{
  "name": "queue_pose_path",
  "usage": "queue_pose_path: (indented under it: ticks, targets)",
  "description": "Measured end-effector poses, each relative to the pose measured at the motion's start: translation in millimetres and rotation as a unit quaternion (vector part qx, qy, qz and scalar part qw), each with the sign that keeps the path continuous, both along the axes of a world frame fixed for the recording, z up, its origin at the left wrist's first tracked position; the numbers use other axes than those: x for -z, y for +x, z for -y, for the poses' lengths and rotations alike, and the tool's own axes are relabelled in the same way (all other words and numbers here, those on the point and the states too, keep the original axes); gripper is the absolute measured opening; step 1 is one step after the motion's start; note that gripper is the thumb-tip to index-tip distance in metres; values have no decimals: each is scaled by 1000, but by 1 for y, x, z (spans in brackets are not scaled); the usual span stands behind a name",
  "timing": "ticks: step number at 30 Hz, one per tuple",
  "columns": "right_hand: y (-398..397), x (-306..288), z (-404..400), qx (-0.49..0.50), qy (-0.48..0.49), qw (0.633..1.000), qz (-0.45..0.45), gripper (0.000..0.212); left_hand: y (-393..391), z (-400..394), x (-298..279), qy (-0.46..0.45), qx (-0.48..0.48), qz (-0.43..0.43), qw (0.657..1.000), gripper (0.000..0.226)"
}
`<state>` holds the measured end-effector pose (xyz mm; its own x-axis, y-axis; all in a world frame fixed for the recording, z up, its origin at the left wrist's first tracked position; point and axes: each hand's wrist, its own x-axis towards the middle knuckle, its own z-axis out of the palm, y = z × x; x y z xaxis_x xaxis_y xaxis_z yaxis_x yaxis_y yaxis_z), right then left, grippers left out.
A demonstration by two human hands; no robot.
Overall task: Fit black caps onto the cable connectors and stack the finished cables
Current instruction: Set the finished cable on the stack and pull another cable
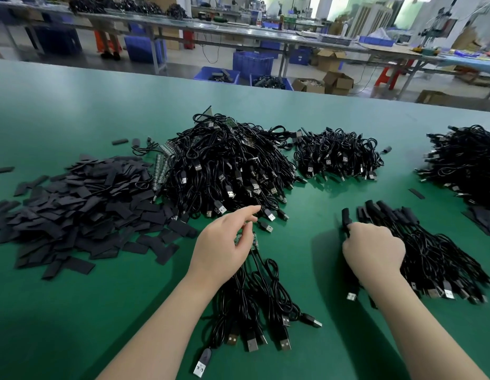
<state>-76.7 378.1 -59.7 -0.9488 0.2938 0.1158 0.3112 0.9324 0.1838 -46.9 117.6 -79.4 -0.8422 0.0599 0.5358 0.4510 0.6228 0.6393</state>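
My left hand [224,242] grips a small bunch of black cables [254,300] by their green circuit-board ends, index finger stretched toward the big cable heap [227,165]. The bunch trails toward me with its USB plugs on the mat. My right hand [374,249] holds a capped cable [347,219] at the left edge of the stack of capped cables [430,248], its black cap sticking up past my fingers. A pile of flat black caps [81,209] lies to the left.
Two more cable heaps sit further back, one in the middle [339,157] and one at the right edge [468,165]. Loose caps [416,193] lie scattered on the green mat [73,311]. Behind the table are benches, blue crates and cardboard boxes.
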Motion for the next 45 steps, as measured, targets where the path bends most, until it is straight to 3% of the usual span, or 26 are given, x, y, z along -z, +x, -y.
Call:
queue_pose_path:
  ticks: [6, 9, 12, 16, 24, 27, 29, 31, 33, 36, 41, 45]
  targets:
    - [1, -7, -10, 15, -11, 1000, 0, 26, -1, -1, 1, 2, 6, 8, 1000, 36]
    - [5, -7, -8, 23, -76, 997, 2, 43, -3, 0, 3, 8, -7, 4, 1000, 34]
    - [12, -1, -5, 73, -144, 982, 93, 63, -6, 4, 6, 35, -33, 10, 999, 33]
    - [18, 9, -5, 87, -178, 976, 90, 47, -10, 9, 8, 78, -57, 24, 995, 32]
    - [14, 0, -5, 68, -115, 988, 76, 61, -12, 12, 7, 69, -80, 39, 994, 30]
    - [20, -8, 20, -25, -45, 998, -30, 57, -12, 12, 6, 9, -75, 67, 995, 27]
    - [25, -8, 48, -159, -123, 975, -97, 43, -14, 12, 8, -56, -67, 83, 993, 26]
    - [26, -6, 78, -228, -223, 947, -48, 37, -14, 11, 8, -128, -66, 98, 985, 25]
    - [20, 1, 101, -224, -283, 932, 30, 41, -15, 11, 9, -177, -75, 118, 974, 28]
    - [8, 12, 117, -206, -284, 935, 48, 42, -17, 12, 12, -204, -83, 145, 965, 31]
    - [5, 27, 116, -223, -363, 905, 4, 31, -17, 13, 13, -157, -61, 169, 971, 24]
    - [13, 27, 104, -203, -503, 838, -63, 18, -16, 10, 9, -61, -22, 164, 984, 14]
